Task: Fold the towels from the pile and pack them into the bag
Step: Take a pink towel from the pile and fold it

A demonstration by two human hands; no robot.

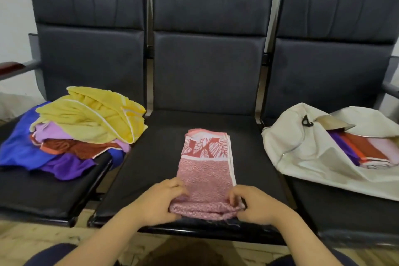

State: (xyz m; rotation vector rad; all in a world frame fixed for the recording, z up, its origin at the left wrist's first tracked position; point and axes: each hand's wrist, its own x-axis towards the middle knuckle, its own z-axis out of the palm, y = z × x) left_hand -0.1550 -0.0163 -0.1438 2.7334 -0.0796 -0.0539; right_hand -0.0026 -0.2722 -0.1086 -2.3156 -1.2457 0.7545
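A pink towel [206, 170] with a red-and-white leaf band lies folded into a narrow strip on the middle black seat [157, 157]. My left hand [160, 201] grips its near left corner, and my right hand [252, 204] pinches its near right corner. The near end is bunched up between them. On the left seat sits the pile of towels [73, 129]: yellow on top, then lilac, rust, purple and blue. An open cream bag [302, 153] lies on the right seat, with folded towels [367, 151] showing inside its mouth.
Three joined black chairs with tall backrests [207, 49] stand against a white wall. A red-topped armrest [13, 67] sticks out at the far left. Wooden floor [43, 239] runs under the seats' front edge.
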